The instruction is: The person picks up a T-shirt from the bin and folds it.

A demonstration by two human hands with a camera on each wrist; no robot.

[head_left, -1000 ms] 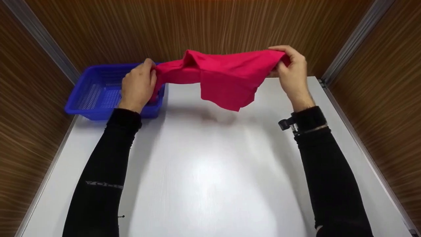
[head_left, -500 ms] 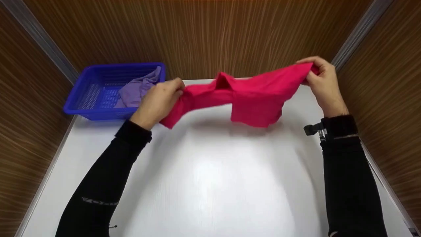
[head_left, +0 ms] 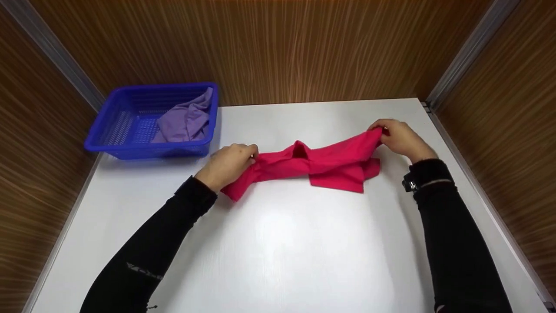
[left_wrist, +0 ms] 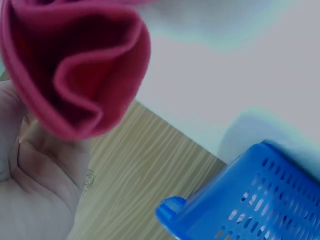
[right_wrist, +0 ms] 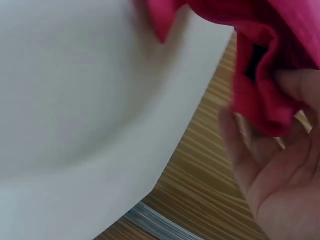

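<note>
A pink T-shirt [head_left: 282, 168] is stretched sideways low over the white table, with a raised opening near its middle and a loose panel hanging toward the front right. My left hand [head_left: 231, 164] pinches its left part, and a short end droops below the fingers. In the left wrist view that end of the T-shirt [left_wrist: 100, 75] shows as an open, folded tube above the palm. At the opposite end, my right hand [head_left: 402, 139] pinches a corner between thumb and fingers. The right wrist view shows bunched cloth of the T-shirt [right_wrist: 260, 95] beside the thumb.
A blue plastic basket [head_left: 147, 151] stands at the back left of the table [head_left: 278, 252], with a crumpled lilac cloth [head_left: 184, 121] inside. Wood-grain panels [head_left: 304, 48] rise at the back and both sides.
Both hands have lowered the T-shirt from high at the back to near the tabletop, bringing it closer. It first swung right, away from the basket, uncovering the lilac cloth.
</note>
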